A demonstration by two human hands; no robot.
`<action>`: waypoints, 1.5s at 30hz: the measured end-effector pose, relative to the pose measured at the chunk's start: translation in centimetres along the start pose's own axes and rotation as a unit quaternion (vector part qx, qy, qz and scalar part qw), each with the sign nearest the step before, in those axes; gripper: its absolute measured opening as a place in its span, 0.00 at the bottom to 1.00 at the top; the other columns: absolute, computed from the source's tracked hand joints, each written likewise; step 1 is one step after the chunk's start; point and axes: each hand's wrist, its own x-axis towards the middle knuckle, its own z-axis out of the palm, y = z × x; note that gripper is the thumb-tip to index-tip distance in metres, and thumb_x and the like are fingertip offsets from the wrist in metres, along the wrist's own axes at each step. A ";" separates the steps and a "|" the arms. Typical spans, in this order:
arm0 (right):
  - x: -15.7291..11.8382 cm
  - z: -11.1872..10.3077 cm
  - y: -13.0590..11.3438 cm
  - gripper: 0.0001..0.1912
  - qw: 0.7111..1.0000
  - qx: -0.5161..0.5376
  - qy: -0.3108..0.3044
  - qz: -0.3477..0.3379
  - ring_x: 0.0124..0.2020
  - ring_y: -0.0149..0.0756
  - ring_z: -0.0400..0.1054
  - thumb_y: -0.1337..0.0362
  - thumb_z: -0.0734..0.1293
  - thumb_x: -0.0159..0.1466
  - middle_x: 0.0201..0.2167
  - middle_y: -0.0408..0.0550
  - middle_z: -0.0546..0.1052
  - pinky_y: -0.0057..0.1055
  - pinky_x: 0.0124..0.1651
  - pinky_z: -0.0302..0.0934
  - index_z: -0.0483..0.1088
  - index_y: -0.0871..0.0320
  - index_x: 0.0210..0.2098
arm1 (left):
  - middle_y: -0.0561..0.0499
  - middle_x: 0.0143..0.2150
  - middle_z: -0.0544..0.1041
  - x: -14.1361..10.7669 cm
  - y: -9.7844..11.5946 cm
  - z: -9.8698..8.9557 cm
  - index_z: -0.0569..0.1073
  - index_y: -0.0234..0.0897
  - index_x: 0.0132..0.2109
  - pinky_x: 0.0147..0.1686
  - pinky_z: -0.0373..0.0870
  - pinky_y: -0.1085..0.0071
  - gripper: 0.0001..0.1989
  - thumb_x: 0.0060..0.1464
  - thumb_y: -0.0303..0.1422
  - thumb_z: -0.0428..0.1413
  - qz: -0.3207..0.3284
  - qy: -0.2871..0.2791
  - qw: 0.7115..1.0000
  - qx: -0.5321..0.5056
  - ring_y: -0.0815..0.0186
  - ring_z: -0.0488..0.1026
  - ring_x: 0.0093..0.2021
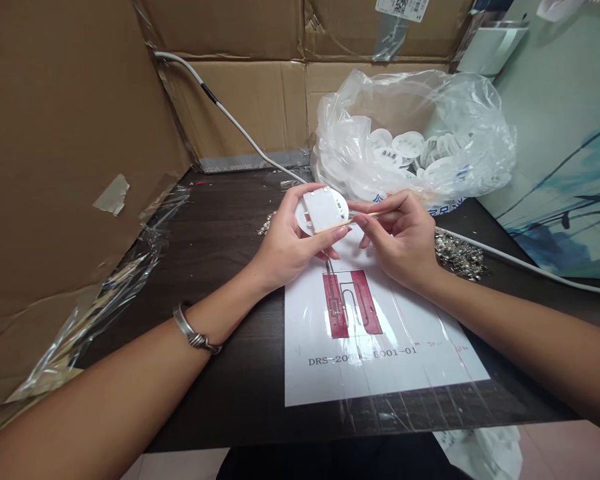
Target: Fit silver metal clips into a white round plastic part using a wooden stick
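A round white plastic part [323,208] with a squarish raised plate is held up by my left hand [291,241], fingers behind it and thumb along its lower edge. My right hand [399,233] is at the part's right side, its thumb and fingers pinched on a thin light-coloured stick [375,214] whose tip is near the part. Another thin pale strip runs along the part's lower edge by my left thumb. Under both hands lies a white printed sheet [350,375] with a red and white diagram and the text "DRS-200", partly blurred by glare.
An open clear plastic bag [330,143] of round white parts stands behind my hands. Small metal pieces [461,259] lie in a pile at the right, with a few more left of the part. A white cable [240,127] crosses the dark table [220,233]; cardboard walls [70,120] enclose it.
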 end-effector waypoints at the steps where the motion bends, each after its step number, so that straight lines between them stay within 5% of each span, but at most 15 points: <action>1: 0.0 0.0 0.0 0.16 1.000 -0.002 0.000 -0.005 0.21 0.26 0.72 0.59 0.74 0.58 0.39 0.46 0.82 0.24 0.19 0.66 0.62 0.54 0.32 | 0.51 0.40 0.76 0.0 0.0 0.0 0.62 0.46 0.54 0.26 0.76 0.68 0.33 0.44 0.35 0.70 0.006 -0.003 1.000 0.003 0.62 0.78 0.31; 19: -0.2 -0.4 0.0 0.19 0.998 -0.039 -0.051 0.000 0.20 0.25 0.69 0.55 0.74 0.57 0.48 0.46 0.78 0.29 0.18 0.64 0.59 0.52 0.34 | 0.52 0.42 0.74 -0.4 0.5 0.3 0.63 0.48 0.54 0.30 0.75 0.66 0.32 0.45 0.32 0.68 0.010 -0.013 1.000 -0.002 0.63 0.76 0.32; 30: -0.4 -0.3 0.1 0.18 0.998 -0.056 -0.022 -0.007 0.20 0.27 0.69 0.57 0.74 0.56 0.38 0.46 0.80 0.28 0.17 0.62 0.61 0.54 0.31 | 0.51 0.44 0.74 -0.4 0.6 0.3 0.63 0.49 0.55 0.27 0.75 0.68 0.31 0.46 0.32 0.67 0.008 -0.025 1.000 0.006 0.63 0.77 0.31; 45: -0.3 0.0 -0.7 0.17 0.999 -0.041 -0.006 0.035 0.25 0.29 0.72 0.58 0.75 0.54 0.32 0.45 0.79 0.24 0.16 0.62 0.62 0.55 0.28 | 0.51 0.52 0.69 -0.3 0.3 0.4 0.69 0.47 0.52 0.34 0.77 0.66 0.28 0.44 0.27 0.68 0.047 0.010 0.999 0.018 0.60 0.75 0.43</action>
